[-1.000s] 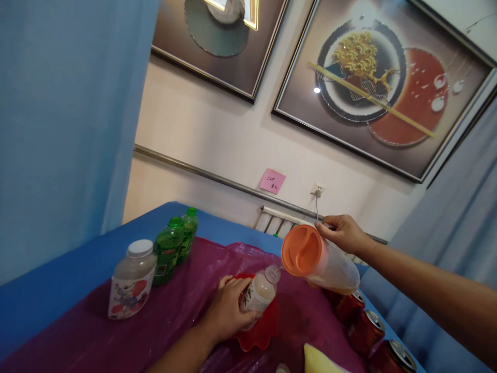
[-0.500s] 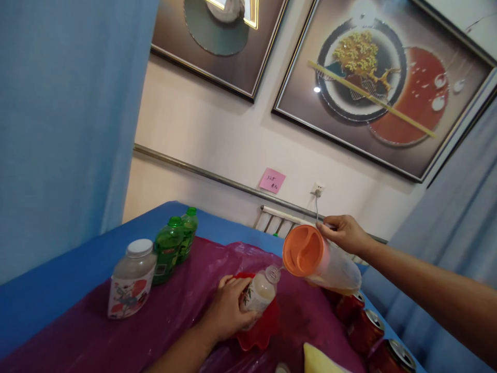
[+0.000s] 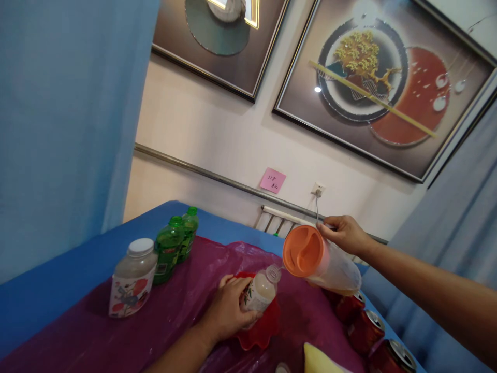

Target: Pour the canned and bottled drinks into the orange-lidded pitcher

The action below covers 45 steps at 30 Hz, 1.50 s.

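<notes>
Pouring, I judged: left hand (image 3: pixel 228 311) had fingers clamped around bottle (image 3: pixel 261 294), right hand (image 3: pixel 347 234) likewise on jug (image 3: pixel 338 270) at bottle's two o'clock; next move seemed to need steady tilt.

Pink note (image 3: pixel 273 180) below framed pictures (image 3: pixel 382 85) on pale wall (image 3: pixel 202 122)

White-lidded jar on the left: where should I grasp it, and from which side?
Probably around the labelled body of the white-lidded jar, below the shoulders, coming from the near left: it stands upright, and the green bottles stand close on its far right.
</notes>
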### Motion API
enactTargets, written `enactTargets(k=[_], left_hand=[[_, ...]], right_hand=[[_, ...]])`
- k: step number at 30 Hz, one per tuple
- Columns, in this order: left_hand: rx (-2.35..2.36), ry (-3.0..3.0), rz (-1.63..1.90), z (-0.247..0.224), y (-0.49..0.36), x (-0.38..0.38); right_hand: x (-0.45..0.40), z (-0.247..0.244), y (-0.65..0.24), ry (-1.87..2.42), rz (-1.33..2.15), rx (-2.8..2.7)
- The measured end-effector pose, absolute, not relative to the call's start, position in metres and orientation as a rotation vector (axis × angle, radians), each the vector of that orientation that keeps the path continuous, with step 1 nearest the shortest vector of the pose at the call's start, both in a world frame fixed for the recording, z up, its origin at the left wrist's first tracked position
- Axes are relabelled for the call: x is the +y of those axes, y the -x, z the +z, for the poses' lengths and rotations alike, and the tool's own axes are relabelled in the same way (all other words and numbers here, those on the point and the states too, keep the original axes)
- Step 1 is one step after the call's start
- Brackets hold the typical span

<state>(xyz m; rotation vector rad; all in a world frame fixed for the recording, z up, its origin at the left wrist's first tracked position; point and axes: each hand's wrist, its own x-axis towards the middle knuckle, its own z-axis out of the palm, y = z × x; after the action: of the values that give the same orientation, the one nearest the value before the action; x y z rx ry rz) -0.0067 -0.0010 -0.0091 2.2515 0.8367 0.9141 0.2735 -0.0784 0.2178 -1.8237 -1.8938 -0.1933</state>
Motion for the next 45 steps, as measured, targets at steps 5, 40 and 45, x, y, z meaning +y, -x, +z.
enactTargets(k=[5, 40, 45], left_hand=[[0.839, -2.250, 0.908, -0.009, 0.007, -0.001], [0.827, -2.233, 0.909, -0.006, 0.008, -0.003], [0.817, -2.244, 0.912, -0.006, 0.009, -0.003]], right_hand=[[-0.077, 0.216, -0.275, 1.799, -0.211, -1.905], [-0.075, 0.205, -0.268, 1.778, -0.227, -1.910], [-0.075, 0.206, -0.268, 1.762, -0.250, -1.929]])
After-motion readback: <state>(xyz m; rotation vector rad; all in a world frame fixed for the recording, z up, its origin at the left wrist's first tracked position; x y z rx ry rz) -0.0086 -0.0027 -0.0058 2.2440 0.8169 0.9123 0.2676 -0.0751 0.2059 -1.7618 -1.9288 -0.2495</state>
